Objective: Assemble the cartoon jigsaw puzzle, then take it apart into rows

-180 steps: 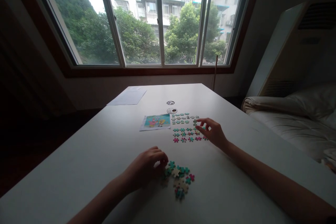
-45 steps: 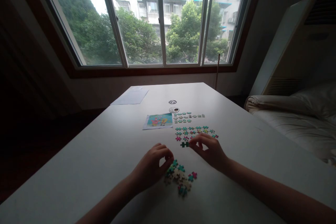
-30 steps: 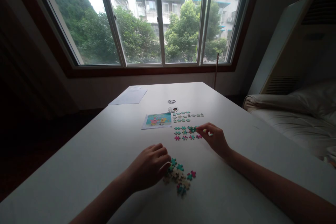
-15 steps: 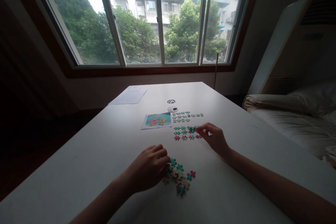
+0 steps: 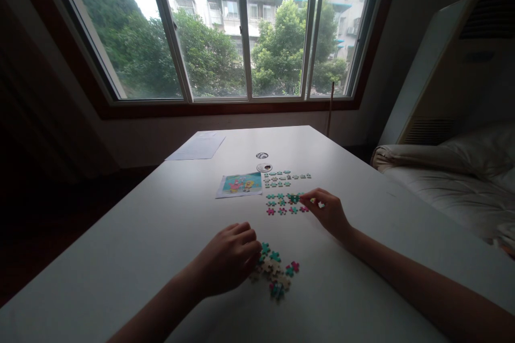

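Observation:
A heap of loose jigsaw pieces point(image 5: 277, 272), teal, pink and cream, lies on the white table point(image 5: 161, 236) near me. My left hand point(image 5: 227, 257) rests curled at the heap's left edge, fingertips touching the pieces. Farther out, sorted pieces sit in rows point(image 5: 284, 203). My right hand point(image 5: 328, 210) reaches to the right end of those rows, thumb and fingers pinched at a small piece there. A second group of pieces point(image 5: 287, 177) lies beyond.
A colourful reference picture point(image 5: 239, 184) lies left of the rows. Two small round objects point(image 5: 263, 167) sit behind it, and a sheet of paper point(image 5: 197, 146) lies at the far left of the table. A bed with white bedding point(image 5: 446, 171) stands to the right.
Over the last seconds my right hand went from just above the heap out to the right end of the sorted rows and now stays there. My left hand has hardly moved.

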A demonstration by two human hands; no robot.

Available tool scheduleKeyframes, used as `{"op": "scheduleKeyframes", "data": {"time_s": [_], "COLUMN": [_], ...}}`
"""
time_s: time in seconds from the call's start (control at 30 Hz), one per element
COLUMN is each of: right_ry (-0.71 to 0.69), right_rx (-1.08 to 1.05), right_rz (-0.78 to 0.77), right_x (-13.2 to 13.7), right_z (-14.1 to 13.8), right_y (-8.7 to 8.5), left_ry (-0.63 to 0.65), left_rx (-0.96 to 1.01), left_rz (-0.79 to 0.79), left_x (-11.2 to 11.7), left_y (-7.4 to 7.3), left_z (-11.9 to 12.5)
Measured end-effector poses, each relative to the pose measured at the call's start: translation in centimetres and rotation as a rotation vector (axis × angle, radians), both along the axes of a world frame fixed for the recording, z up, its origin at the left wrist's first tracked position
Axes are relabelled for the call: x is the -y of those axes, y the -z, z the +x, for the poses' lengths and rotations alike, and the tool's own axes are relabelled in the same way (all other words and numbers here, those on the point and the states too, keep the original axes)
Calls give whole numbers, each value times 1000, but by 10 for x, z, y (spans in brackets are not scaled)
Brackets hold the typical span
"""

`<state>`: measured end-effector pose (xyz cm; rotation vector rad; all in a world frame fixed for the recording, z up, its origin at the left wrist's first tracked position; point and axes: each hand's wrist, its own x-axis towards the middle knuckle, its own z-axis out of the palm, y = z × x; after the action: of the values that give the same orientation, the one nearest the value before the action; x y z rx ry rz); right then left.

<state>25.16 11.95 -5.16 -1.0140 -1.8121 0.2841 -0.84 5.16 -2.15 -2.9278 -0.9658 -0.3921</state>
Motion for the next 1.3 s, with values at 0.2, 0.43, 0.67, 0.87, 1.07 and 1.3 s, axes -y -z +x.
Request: {"op": "scheduleKeyframes", "data": {"time_s": [0.2,0.43,0.67,0.87,1.07,1.3], "right_ry": [13,32,97,188,160,141], "right_rx": [4,31,48,102,264,417], "right_rz": [-2,-3,75,73,-98,-347], "right_x": [-1,-5,-28,-51,-62,-67], "right_z": [0,2,6,16,40,83], "right_y": [2,2,-10,-10,-5,-1], "left_ry": [25,12,7,5,-4,-1], "left_rx": [68,31,23,14,17,23], "left_rz": [-39,-101,-104,-117,-111,-99], "left_x": [3,4,4,1,0,2], "left_y": [-1,-2,-5,-3,-2,-3], "left_z": [5,5,-2,-6,-5,-5]}}
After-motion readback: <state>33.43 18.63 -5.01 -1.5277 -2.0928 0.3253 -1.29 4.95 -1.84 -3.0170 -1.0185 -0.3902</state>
